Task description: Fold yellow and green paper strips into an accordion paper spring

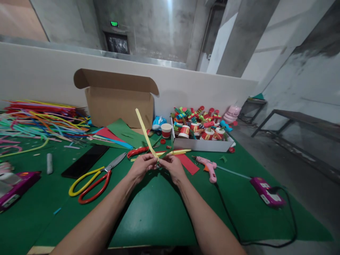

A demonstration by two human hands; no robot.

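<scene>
Both my hands meet over the middle of the green table [159, 212]. My left hand [142, 166] and my right hand [174, 166] pinch the lower end of a yellow paper strip [145, 132], which rises up and to the left from my fingers. A green paper strip [164, 154] seems to cross it at the pinch. More yellow strips [175, 152] lie flat just behind my hands, beside a red paper piece [188, 164].
Red and yellow scissors [92, 179] lie left of my hands, a black phone [85, 161] beyond them. A pink glue gun [208, 166] lies to the right, its cord running to a purple box [267, 191]. Behind stand a cardboard box [119, 102], a white tray [202, 144] of paper-cup crafts and a pipe-cleaner pile [37, 118].
</scene>
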